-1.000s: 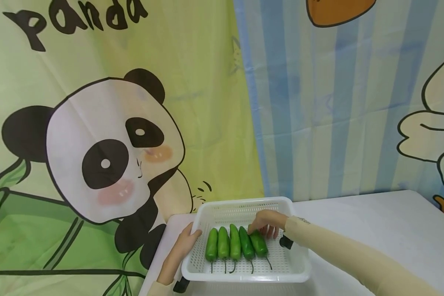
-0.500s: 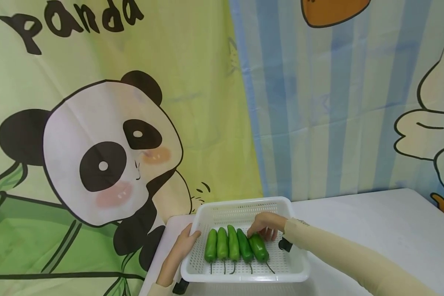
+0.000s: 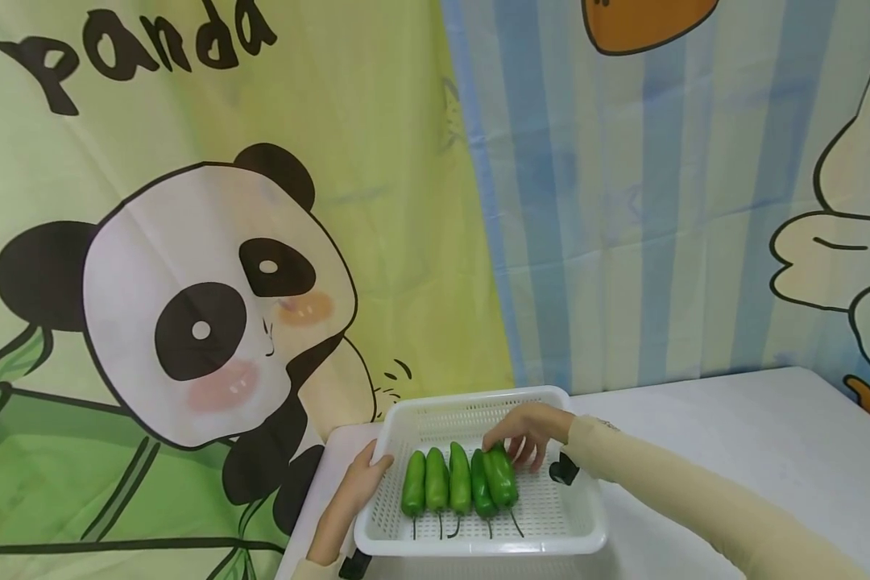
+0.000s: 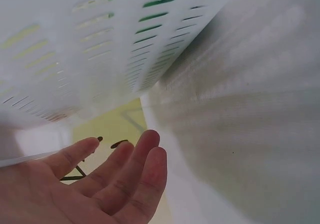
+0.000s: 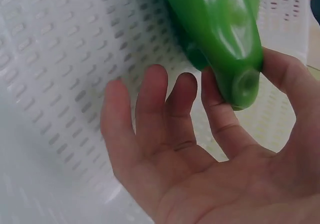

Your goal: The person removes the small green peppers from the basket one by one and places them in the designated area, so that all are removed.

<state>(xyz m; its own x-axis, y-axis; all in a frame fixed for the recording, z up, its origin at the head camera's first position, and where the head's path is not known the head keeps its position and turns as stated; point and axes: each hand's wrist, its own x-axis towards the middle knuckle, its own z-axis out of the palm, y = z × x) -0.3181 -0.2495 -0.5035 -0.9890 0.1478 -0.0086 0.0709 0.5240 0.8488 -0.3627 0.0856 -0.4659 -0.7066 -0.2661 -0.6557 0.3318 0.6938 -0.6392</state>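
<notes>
Several green peppers (image 3: 437, 481) lie side by side in a white perforated basket (image 3: 478, 545), stems toward the near side. In the head view the right hand (image 3: 531, 433) reaches in from the right over the rightmost pepper (image 3: 502, 482). The right wrist view shows thumb and index finger pinching the tip end of that pepper (image 5: 227, 39), the other fingers spread loosely. At the basket's left side is the left hand (image 3: 362, 478); in the left wrist view this hand (image 4: 110, 184) has its fingers extended beside the basket's outer wall (image 4: 100, 44).
The basket stands on a white-covered table (image 3: 696, 419). Behind it hangs a cloth backdrop (image 3: 406, 201) with a panda print and blue stripes. A black wrist device (image 3: 564, 469) sits at the right wrist, another (image 3: 354, 565) at the left.
The rightmost pepper has shifted left and now sits against its neighbour, partly over it. The right hand has stayed with it and risen slightly; the left hand has hardly moved.
</notes>
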